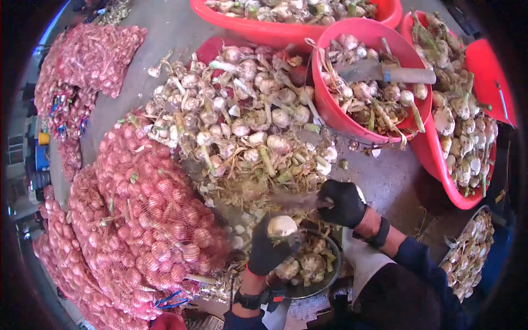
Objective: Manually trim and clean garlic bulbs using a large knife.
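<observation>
My left hand, in a black glove, grips a garlic bulb whose pale face points up. In my right hand, also black-gloved, is a blurred blade, likely a knife, that reaches left above the bulb; its handle is hidden in my fist. Below my hands a round metal bowl holds several garlic bulbs. Beyond them lies a wide heap of garlic bulbs with cut stems and dry skins. A broad-bladed knife with a wooden handle rests across a red bucket of garlic.
Red mesh sacks full of garlic lie on the left, with more sacks farther back. A red tub stands at the top. Another long red tub of garlic stands at the right, near a further pile of bulbs.
</observation>
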`<state>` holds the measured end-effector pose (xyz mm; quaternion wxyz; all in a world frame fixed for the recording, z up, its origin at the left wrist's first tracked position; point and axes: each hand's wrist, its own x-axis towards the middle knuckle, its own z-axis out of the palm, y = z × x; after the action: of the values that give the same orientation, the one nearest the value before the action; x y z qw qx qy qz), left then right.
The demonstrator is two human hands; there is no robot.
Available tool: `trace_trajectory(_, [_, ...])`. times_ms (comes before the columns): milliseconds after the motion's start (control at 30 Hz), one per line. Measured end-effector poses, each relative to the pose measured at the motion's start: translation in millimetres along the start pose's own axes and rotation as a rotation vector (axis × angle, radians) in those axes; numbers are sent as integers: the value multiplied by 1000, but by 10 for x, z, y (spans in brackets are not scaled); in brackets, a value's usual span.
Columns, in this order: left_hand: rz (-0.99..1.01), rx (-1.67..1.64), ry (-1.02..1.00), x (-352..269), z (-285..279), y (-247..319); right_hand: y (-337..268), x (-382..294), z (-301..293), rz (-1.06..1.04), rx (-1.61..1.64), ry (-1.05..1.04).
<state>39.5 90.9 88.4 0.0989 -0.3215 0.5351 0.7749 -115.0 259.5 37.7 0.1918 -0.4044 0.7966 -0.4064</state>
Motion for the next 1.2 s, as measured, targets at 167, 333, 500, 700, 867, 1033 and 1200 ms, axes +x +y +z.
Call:
trace_trajectory(167, [292, 540, -32, 14, 103, -18, -188, -57, 55, -87, -32, -169])
trace_trajectory(333, [517, 636, 227, 82, -128, -263, 45, -81, 153, 258, -119, 107])
trace_trajectory(500, [357, 743, 482, 40, -384, -142, -272, 51, 110, 328, 161, 116])
trace_trajectory(700, [411, 941, 541, 129, -53, -490, -491, 131, 211, 210, 241, 117])
trace_trajectory(867, [450, 748, 585, 12, 329, -495, -377, 82, 282, 176, 245, 213])
trace_trajectory(1033, [406, 323, 591, -67, -41, -1180, -101, -34, 394, 500, 285, -186])
trace_trajectory(1200, [263, 1242, -40, -204, -51, -449, 131, -122, 514, 69, 19, 176])
